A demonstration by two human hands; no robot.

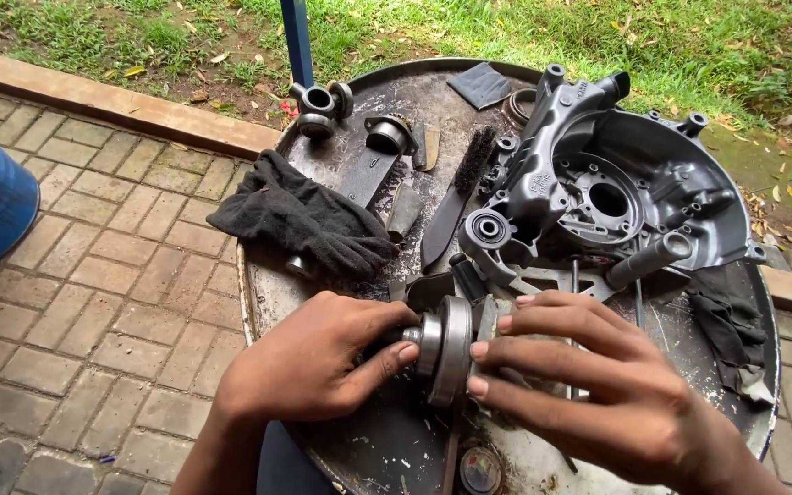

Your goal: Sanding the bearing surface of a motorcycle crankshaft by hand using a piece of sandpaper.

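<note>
Okay, both hands are low over the near edge of the round metal table (359, 440). My left hand (309, 362) comes in from the left, fingers curled, thumb and fingertips clamped on the small hub end of the round metal pulley part (444, 348). My right hand (588, 376) meets it from the right, fingers spread flat and pressed on the disc's far face. That face is hidden. Beyond lie the black glove (300, 220), wire brush (456, 197) and grey engine casing (607, 179); my wrists are cut off below.
</note>
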